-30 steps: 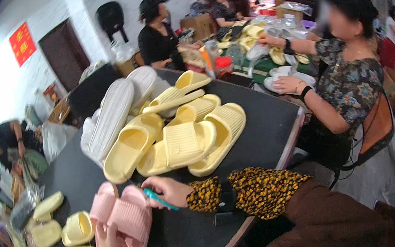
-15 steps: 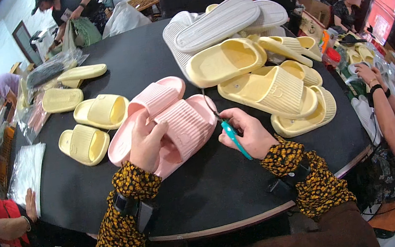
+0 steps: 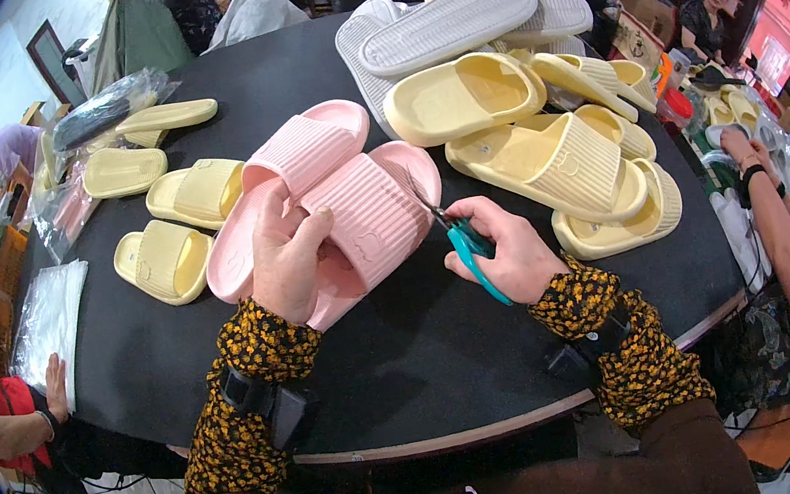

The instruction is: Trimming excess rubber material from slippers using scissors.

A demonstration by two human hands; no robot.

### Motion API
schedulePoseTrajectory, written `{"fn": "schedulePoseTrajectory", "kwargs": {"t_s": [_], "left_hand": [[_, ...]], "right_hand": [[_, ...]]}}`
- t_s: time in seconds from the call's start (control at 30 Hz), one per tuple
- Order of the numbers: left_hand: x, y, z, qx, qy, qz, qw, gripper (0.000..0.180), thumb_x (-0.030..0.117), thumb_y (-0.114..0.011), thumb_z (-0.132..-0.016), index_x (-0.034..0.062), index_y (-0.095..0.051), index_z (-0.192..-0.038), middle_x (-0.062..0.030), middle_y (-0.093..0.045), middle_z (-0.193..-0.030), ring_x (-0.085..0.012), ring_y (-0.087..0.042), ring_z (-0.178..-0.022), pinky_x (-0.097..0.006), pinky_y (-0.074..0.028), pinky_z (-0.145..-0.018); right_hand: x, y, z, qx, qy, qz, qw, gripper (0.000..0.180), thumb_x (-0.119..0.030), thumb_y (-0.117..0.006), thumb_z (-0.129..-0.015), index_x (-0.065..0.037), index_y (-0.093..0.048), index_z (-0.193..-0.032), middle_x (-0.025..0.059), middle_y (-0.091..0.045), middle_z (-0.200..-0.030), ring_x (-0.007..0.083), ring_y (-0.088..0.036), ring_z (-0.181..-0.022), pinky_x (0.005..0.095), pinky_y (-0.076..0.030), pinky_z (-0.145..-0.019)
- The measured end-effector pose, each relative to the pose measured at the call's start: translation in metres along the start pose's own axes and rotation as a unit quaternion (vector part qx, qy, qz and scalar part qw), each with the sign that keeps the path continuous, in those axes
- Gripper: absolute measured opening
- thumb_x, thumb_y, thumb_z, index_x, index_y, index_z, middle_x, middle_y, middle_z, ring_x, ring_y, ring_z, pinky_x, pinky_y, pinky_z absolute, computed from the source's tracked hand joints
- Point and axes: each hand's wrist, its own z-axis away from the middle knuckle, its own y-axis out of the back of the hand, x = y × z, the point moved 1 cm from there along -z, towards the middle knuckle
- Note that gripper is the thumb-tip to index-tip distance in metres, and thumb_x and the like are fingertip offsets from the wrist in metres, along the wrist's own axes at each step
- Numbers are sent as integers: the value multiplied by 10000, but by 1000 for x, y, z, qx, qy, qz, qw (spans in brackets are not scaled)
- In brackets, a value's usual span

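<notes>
Two pink slide slippers with ribbed straps lie in front of me. My left hand (image 3: 287,257) grips the nearer pink slipper (image 3: 372,212), its thumb by the strap edge and some fingers hidden in the foot opening. Just beyond it and touching it is the other pink slipper (image 3: 305,148). In my right hand (image 3: 509,251) is a pair of teal-handled scissors (image 3: 478,266), held by the handles. Their thin dark blades point up and left, at the right side of the nearer slipper's strap.
To the right, several yellow slippers (image 3: 544,160) are heaped against white-grey slippers (image 3: 454,21). More yellow slippers (image 3: 165,262) lie at left, near clear plastic bags (image 3: 48,306). Another person's hand (image 3: 56,388) rests at the black table's (image 3: 364,383) left edge. Other people work around the room.
The scissors have opened, their handles now apart, with the blades by the strap's right side. My left hand keeps its hold on the slipper. The whole view has shifted slightly.
</notes>
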Motion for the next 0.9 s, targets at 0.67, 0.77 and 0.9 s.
{"fn": "schedulePoseTrajectory", "kwargs": {"t_s": [0.67, 0.77, 0.9], "left_hand": [[6, -9, 2, -22, -51, 32, 998, 543, -72, -405, -793, -19, -242, -1309, -216, -388, -1293, -268, -432, -1176, -372, -356, -986], [11, -7, 3, -22, -44, -4, 999, 545, -79, -394, -790, -15, -242, -1309, -221, -375, -1303, -272, -424, -1185, -377, -349, -993], [12, -10, 5, -23, -37, -8, 999, 557, -77, -383, -776, -31, -233, -1310, -249, -385, -1284, -280, -425, -1186, -384, -340, -1003]], "right_hand": [[10, 1, 0, -27, 19, 33, 999, 401, -228, -633, -742, -46, -495, -1072, 186, -623, -785, 292, -641, -757, 371, -498, -684], [6, 0, 0, -30, 26, 34, 999, 401, -229, -633, -745, -37, -494, -1069, 186, -622, -786, 298, -640, -758, 375, -496, -682], [6, 0, -1, -33, 34, 25, 999, 392, -219, -634, -745, -24, -493, -1055, 195, -617, -790, 318, -633, -759, 381, -494, -679]]}}
